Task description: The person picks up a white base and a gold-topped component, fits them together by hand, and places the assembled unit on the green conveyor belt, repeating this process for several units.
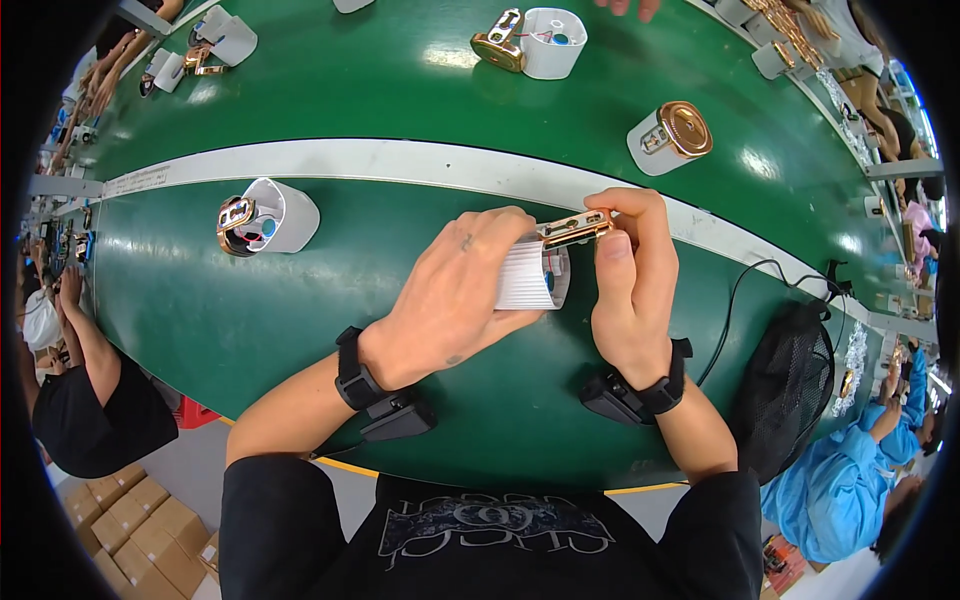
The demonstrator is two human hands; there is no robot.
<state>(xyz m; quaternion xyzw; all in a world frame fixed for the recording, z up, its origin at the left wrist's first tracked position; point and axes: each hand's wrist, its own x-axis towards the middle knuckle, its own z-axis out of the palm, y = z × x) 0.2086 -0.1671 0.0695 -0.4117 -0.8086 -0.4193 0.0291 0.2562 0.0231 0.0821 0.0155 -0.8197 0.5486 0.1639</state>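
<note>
My left hand [450, 290] is closed around a white ribbed housing [524, 277] held on its side above the green work surface. The housing's open end points right, and bits of wire and a blue part show inside. Between thumb and fingers, my right hand [634, 285] pinches a narrow gold-trimmed panel [577, 229] at the upper edge of that opening. Whether the panel is seated in the housing or apart from it I cannot tell. Black straps with small black boxes are on both my wrists.
An open white housing with a gold part [287, 216] stands to the left. Beyond the pale rail [440, 163] are another open housing [553, 45] and a gold-lidded unit [662, 140]. A black mesh bag [785, 385] and a cable lie right. Other people work on both sides.
</note>
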